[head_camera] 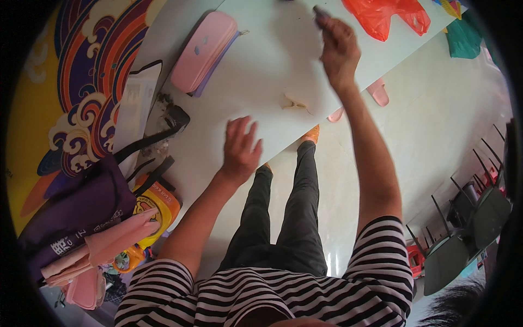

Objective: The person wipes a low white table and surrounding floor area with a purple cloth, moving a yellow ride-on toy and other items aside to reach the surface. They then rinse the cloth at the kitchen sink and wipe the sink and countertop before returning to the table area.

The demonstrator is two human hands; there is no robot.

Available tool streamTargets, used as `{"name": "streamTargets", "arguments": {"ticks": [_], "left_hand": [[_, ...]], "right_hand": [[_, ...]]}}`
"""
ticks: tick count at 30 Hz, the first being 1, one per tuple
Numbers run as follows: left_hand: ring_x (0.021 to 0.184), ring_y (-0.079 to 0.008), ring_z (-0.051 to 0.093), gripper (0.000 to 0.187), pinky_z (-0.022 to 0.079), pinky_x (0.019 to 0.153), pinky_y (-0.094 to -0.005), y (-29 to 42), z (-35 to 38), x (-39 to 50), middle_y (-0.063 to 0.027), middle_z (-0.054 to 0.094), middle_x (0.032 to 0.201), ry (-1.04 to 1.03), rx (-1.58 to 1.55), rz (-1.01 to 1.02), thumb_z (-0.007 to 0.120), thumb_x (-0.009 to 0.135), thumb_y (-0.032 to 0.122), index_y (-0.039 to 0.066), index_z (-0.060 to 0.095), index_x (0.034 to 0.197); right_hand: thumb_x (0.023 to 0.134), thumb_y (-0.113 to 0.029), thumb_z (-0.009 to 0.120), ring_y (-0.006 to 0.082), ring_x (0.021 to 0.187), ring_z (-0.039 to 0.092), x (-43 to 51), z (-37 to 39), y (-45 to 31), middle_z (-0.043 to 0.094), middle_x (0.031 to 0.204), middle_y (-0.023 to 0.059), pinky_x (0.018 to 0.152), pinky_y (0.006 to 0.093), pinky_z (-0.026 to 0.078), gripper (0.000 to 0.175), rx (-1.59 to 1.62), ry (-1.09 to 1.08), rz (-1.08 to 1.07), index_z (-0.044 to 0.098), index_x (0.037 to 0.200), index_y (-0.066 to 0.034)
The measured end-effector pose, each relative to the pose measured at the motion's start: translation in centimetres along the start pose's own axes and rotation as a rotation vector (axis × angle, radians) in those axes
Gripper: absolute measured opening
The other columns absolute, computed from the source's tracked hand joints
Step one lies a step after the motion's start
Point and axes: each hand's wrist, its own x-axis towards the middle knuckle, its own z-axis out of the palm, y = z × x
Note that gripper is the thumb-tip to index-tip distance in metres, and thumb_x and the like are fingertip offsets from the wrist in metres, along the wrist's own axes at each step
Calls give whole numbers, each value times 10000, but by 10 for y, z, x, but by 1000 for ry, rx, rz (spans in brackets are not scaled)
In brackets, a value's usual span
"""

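Note:
My right hand (341,45) is raised over the far part of the white table (204,126). Between its fingers is a small dark object (320,15), blurred, so its kind is unclear. My left hand (241,147) hovers near the table's front edge, fingers apart and holding nothing. On the tabletop between the two hands lies a cream plastic clip (295,104), with a thin strand at one end. A pink zipped pencil case (204,51) lies beyond my left hand, with a purple pouch (216,65) partly hidden beneath it.
A red plastic bag (384,16) lies at the table's far right. Along the left are a purple bag (81,204), pink cloth (118,237) and a yellow duck-themed item (157,208). Pink slippers (379,92) rest on the floor; dark chairs (447,261) stand right.

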Motion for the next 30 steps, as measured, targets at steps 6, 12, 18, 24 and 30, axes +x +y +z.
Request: {"name": "streamTargets", "arguments": {"ticks": [6, 12, 18, 24, 30], "left_hand": [[1036, -330, 470, 503, 382, 844, -456, 21, 63, 67, -174, 489, 1145, -189, 218, 110, 601, 662, 20, -2, 492, 1153], [846, -268, 527, 283, 466, 728, -384, 4, 76, 64, -114, 521, 903, -284, 163, 125, 567, 670, 15, 14, 560, 953], [811, -299, 536, 219, 505, 633, -386, -39, 44, 56, -116, 516, 880, 62, 190, -72, 563, 696, 26, 34, 538, 914], [870, -349, 552, 269, 473, 715, -440, -102, 22, 94, -162, 554, 971, -8, 394, -219, 576, 734, 57, 11, 545, 997], [890, -383, 542, 264, 470, 718, -464, -123, 37, 103, -200, 531, 969, 17, 387, -191, 538, 756, -3, -14, 500, 1017]], "right_hand": [[790, -150, 571, 305, 1157, 451, 34, 16, 57, 569, 1146, 93, 971, 456, 344, 342, -799, -121, -247, 589, 1129, -102], [732, 20, 526, 287, 1181, 443, -39, 14, 32, 522, 1217, 80, 996, 474, 328, 409, -447, -498, -398, 605, 1119, -89], [640, 64, 550, 268, 1122, 480, -47, 0, 19, 544, 1148, 67, 881, 428, 390, 404, -202, -572, -406, 635, 1016, -57], [683, 16, 560, 273, 1034, 514, 18, 42, 42, 566, 1080, 74, 819, 405, 426, 373, -290, -218, -390, 605, 1044, -66], [744, -89, 598, 238, 1056, 513, -54, 60, 15, 581, 1083, 44, 814, 381, 436, 321, -193, -547, -520, 632, 1062, -118]]}}
